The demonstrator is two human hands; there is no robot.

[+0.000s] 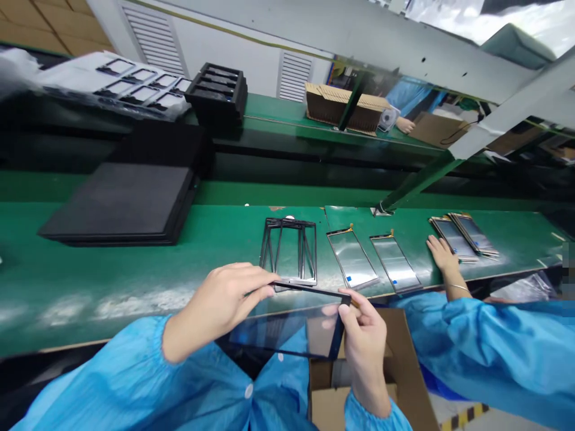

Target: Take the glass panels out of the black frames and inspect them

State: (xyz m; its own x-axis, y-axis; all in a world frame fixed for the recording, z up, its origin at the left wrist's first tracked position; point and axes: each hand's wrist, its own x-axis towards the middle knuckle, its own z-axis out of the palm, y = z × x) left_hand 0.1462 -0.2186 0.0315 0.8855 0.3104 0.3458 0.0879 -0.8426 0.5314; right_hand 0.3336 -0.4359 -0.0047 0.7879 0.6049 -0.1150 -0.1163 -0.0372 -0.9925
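Note:
Between my hands, just off the bench's front edge, I hold a clear touchscreen glass panel (287,320) with a dark border. My left hand (233,296) pinches its upper left edge. At the right end, my right hand (363,329) grips the border, the thumb in front and fingers showing through the glass. Beyond the panel, several thin black frames (313,251) lie stacked askew on the bench. To their right lie a touch panel (354,258) and another touch panel (398,263), each with a small blue sticker and an orange flex tab.
A co-worker's hand (442,254) rests beside stacked panels (471,236) on the right. Black foam sheets (121,197) are piled at left on the green bench (215,251). A black tray stack (218,90) stands on the shelf. An open cardboard box (404,365) sits below.

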